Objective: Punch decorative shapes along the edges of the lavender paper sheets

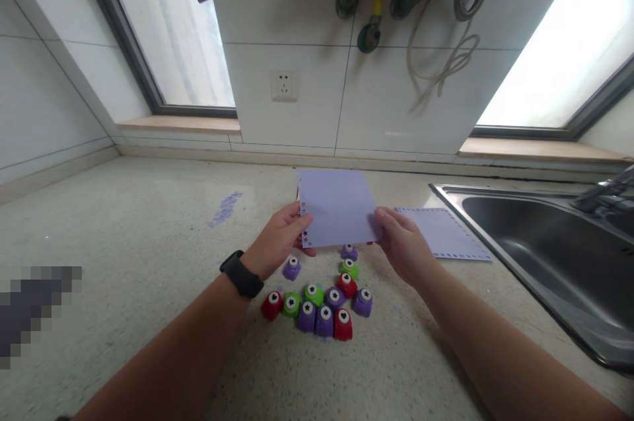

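A light purple sheet of paper (339,206) is held up above the counter, tilted toward me. My left hand (284,232) pinches its left edge, where a row of small punched shapes runs down; the wrist wears a black watch. The right edge is gripped by my right hand (401,239), thumb in front. Below the paper stand several small craft punches in purple, green and red, among them a purple punch (324,320), a green punch (313,294) and a red punch (343,324). Part of something red peeks out behind the sheet, mostly hidden.
Another purple sheet (446,230) with punched edges lies on the counter to the right, beside the steel sink (525,256). Small purple paper bits (225,209) are scattered at the left back. A socket (284,85) and pipes are on the tiled wall.
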